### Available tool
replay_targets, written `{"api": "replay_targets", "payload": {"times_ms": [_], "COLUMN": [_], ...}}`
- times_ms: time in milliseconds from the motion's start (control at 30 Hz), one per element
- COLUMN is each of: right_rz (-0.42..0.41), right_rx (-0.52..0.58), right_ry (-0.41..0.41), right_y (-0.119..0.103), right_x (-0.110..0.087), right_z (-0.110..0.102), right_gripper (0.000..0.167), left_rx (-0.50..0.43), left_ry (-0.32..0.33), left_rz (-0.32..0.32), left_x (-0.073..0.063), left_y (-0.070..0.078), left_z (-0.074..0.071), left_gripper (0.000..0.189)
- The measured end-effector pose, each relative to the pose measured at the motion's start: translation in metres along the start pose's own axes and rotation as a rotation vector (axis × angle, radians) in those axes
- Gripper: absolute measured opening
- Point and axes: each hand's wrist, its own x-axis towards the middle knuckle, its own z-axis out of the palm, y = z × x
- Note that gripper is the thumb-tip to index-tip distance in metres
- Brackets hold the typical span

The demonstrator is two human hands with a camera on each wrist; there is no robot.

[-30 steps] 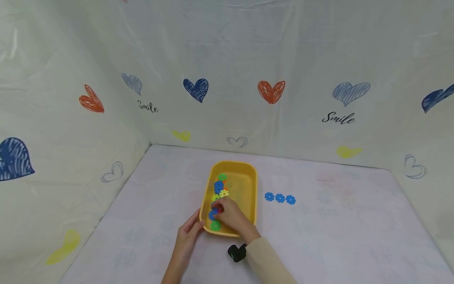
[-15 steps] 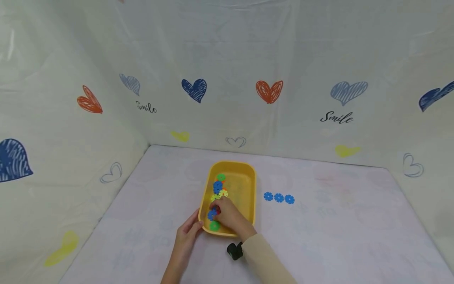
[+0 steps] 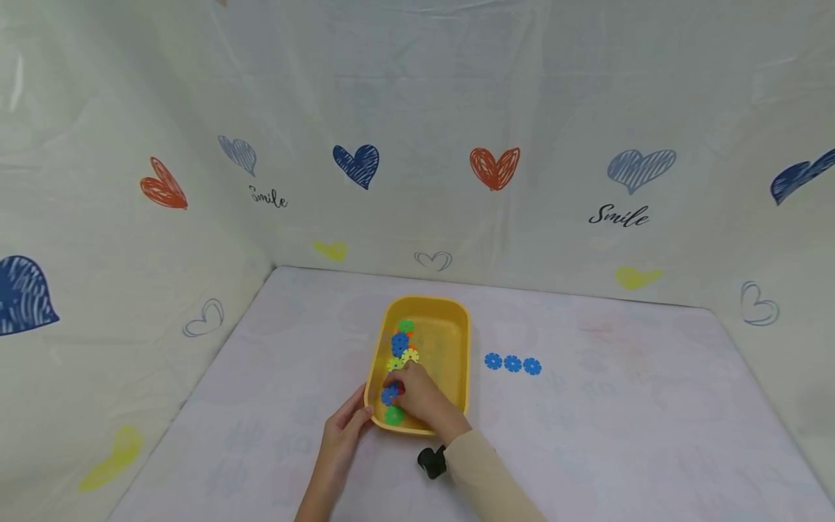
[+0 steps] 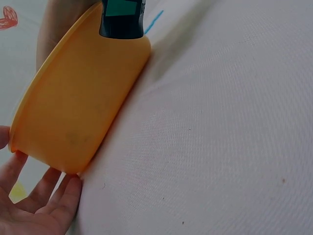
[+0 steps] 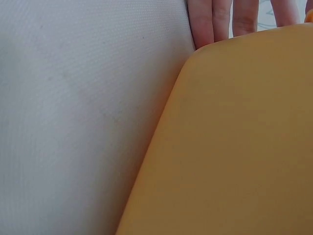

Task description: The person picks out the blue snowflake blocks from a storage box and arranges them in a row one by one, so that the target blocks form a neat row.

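the left hand (image 3: 344, 428) held the near left corner of a yellow tray (image 3: 458, 362), its thumb at the rim and its fingers, slightly bent, against the outside wall. the tray sat flat on the tabletop (image 3: 607, 406). inside, toffee-coloured sleeve behind it, the right hand (image 3: 420, 395) reached over the near side with its fingers curled down among the flower-shaped discs; a small dark red piece (image 3: 401, 388) showed by the fingertips, but whether it was gripped could not be told. a blue disc (image 3: 389, 396) lay just beside the thumb, with a green disc (image 3: 393, 415) nearer the corner. green, blue and yellow discs lay farther along the tray's left side. to the tray's right, three blue discs (image 3: 512, 364) lay in a row on the tabletop. a black device (image 3: 432, 462) showed beside the right wrist.
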Motion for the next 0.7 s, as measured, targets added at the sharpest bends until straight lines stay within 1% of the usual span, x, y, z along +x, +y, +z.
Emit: {"api": "replay_targets", "payload": {"times_ms": [33, 133, 233, 367, 500, 700], "right_rz": [-0.013, -0.027, -0.022, 0.004, 0.003, 0.01], "right_rx": [-0.009, 0.0, -0.009, -0.005, -0.01, -0.008], "right_ry": [0.007, 0.01, 0.008, -0.005, 0.006, 0.025], "right_y": [-0.0005, -0.0015, -0.0012, -0.0009, -0.0013, -0.0003], "right_x": [-0.0009, -0.0023, -0.0017, 0.0, -0.0008, -0.0032], "right_z": [-0.0006, -0.0023, -0.0018, -0.0008, -0.001, -0.0002], "right_gripper": [0.022, 0.022, 0.022, 0.022, 0.02, 0.016], "left_rx": [0.004, 0.003, 0.011, 0.017, 0.017, 0.02], "left_ry": [-0.007, -0.002, -0.002, 0.006, 0.007, 0.003], "left_rz": [0.009, 0.007, 0.004, -0.009, -0.014, 0.002], "left_x": [-0.0001, -0.0005, -0.0002, -0.0003, -0.0009, -0.0018], "left_y": [-0.0002, 0.0004, 0.0003, 0.0014, 0.0018, 0.0015], "left_z": [-0.0001, 0.0003, 0.0005, 0.0011, 0.0019, 0.002], "left_gripper": [0.05, 0.05, 0.05, 0.05, 0.05, 0.05]}}
